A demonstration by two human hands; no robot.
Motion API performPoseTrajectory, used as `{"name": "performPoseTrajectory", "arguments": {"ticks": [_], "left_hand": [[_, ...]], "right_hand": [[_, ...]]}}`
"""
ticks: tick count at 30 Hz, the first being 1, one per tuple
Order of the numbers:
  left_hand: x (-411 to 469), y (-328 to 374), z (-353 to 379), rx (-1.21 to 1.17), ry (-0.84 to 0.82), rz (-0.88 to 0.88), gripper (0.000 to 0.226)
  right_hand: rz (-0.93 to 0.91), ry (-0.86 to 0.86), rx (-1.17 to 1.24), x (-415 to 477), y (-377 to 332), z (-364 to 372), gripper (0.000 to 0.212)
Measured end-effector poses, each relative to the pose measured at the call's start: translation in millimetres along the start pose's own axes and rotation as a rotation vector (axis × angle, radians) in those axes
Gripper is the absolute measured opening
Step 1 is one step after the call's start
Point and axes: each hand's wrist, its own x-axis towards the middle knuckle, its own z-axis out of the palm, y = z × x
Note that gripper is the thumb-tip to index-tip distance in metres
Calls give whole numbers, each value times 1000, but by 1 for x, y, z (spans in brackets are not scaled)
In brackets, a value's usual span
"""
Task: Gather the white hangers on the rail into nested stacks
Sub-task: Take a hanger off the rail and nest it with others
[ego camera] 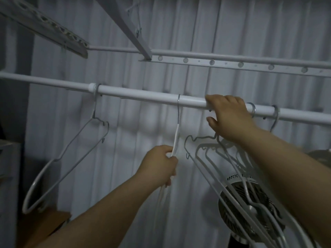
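Long white round metal rail point(143, 96) running slightly downhill from left to right. Hooked over it, far left of the joint collar point(93, 88): one thin white wire hanger point(59, 159), tilted. Right of the collar: a second white hanger point(176, 135), edge-on. Farther right: a nested bunch of white hangers point(223, 169), hooks partly hidden.

The scene is dimly lit and backed by a wall of pale vertical corrugated panels point(179, 33). A slanted grey beam point(125, 27) and a perforated bar point(44, 24) are seen overhead, with a strip dotted with round studs point(240, 64) fixed across the wall. A round fan point(238, 212) is set low on the right, and a brown cardboard box point(43, 228) is seen at lower left.
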Motion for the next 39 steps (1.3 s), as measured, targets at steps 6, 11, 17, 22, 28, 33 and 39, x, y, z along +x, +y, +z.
{"name": "performPoseTrajectory", "arguments": {"ticks": [6, 11, 17, 22, 28, 33, 39], "left_hand": [[6, -15, -48, 57, 91, -21, 31], [8, -23, -89, 70, 162, -21, 24], [7, -34, -123, 107, 214, -28, 22], [6, -35, -136, 112, 212, -41, 22], [3, -35, -143, 83, 172, -50, 22], [2, -34, -144, 65, 150, -51, 25], [1, -31, -142, 82, 158, -51, 26]], "right_hand": [[39, 27, -36, 6, -1, 2, 45], [92, 46, -27, 12, -8, 3, 42], [61, 144, -59, 13, -6, 16, 40], [8, 197, -50, 12, -8, 21, 41], [-4, 234, -55, 14, -13, 16, 42], [-23, 243, -42, 14, -13, 16, 42], [-30, 259, -49, 12, -7, 19, 46]]}}
